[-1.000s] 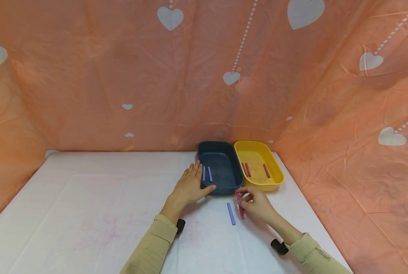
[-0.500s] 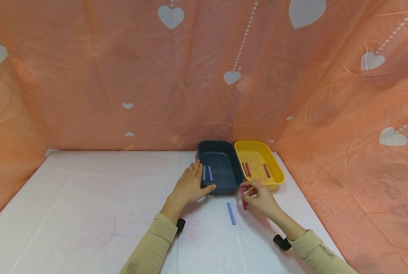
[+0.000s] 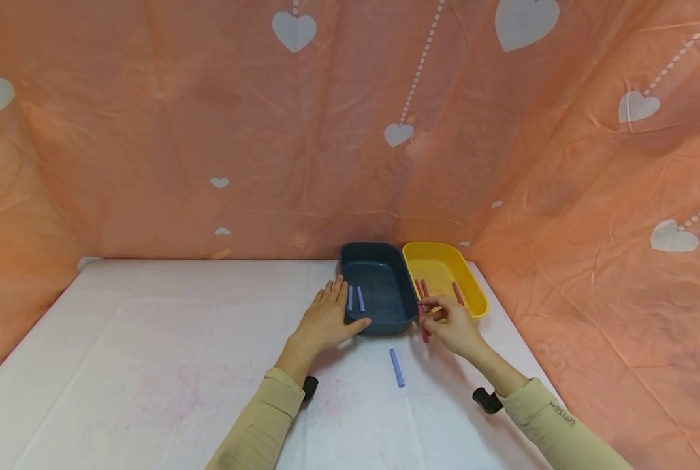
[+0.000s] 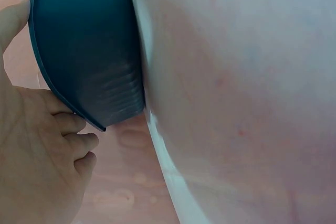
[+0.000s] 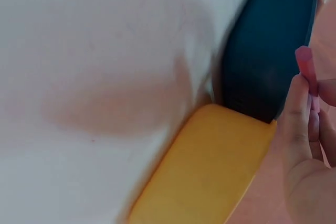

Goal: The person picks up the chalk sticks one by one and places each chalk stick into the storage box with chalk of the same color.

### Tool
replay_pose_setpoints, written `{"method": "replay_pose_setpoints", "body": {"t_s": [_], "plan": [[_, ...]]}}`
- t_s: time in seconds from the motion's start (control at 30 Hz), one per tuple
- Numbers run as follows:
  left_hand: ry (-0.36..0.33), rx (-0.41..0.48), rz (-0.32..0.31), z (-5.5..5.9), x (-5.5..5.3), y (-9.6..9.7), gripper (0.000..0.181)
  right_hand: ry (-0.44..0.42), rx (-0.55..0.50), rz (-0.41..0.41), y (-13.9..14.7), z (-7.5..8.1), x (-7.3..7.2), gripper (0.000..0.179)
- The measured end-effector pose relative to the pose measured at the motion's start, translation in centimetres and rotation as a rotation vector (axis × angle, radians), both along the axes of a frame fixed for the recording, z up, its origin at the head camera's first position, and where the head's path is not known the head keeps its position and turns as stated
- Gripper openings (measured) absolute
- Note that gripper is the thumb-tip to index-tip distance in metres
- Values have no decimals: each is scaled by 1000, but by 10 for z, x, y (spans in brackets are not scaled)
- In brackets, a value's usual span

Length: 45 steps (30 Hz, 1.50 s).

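Observation:
My right hand point(image 3: 452, 328) pinches a red chalk stick point(image 3: 425, 335) between thumb and fingertips, over the front corner where the two trays meet. Seen from the right wrist, the stick's faceted end point(image 5: 303, 53) pokes out past the fingers. My left hand point(image 3: 323, 320) rests with fairly straight fingers along the left rim of the dark blue tray point(image 3: 385, 277), thumb at its front. Two blue chalk sticks point(image 3: 360, 299) lie inside that tray. Three red chalk sticks point(image 3: 458, 293) are in the yellow tray point(image 3: 435, 261), partly overlapped by my right hand in the head view.
Another blue chalk stick point(image 3: 397, 367) lies on the white tabletop point(image 3: 209, 352) in front of the dark blue tray. Both trays stand side by side at the table's back right. An orange curtain with hearts point(image 3: 303, 156) hangs behind and at the sides.
My right hand has carried the red chalk stick up and away from the table's front, towards the yellow tray. The left hand and both trays have stayed in place.

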<state>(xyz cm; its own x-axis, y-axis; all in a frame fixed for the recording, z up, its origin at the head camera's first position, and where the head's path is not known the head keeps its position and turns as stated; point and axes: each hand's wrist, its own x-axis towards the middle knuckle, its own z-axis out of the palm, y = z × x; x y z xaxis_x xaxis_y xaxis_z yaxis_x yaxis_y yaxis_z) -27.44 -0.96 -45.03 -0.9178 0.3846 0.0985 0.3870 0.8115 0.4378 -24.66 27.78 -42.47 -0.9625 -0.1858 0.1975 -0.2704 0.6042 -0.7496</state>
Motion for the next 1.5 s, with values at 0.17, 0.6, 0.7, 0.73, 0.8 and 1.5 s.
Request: {"method": "replay_pose_setpoints", "body": {"t_s": [0.17,0.6,0.7,0.73,0.8,1.5], "plan": [[-10,3,-1,1,1,0,102,30,12,24,3,5,-10,34],[-13,3,6,0,-1,0,103,-7,19,-24,12,14,-43,36],[-11,0,4,0,0,0,102,-2,33,-35,14,16,-48,36],[-12,2,3,0,0,0,102,7,35,-35,14,16,-49,36],[-15,3,2,0,1,0,102,12,42,-40,15,16,-53,36],[-39,-11,11,-1,-2,0,103,-38,65,-66,34,-3,-94,38]]}}
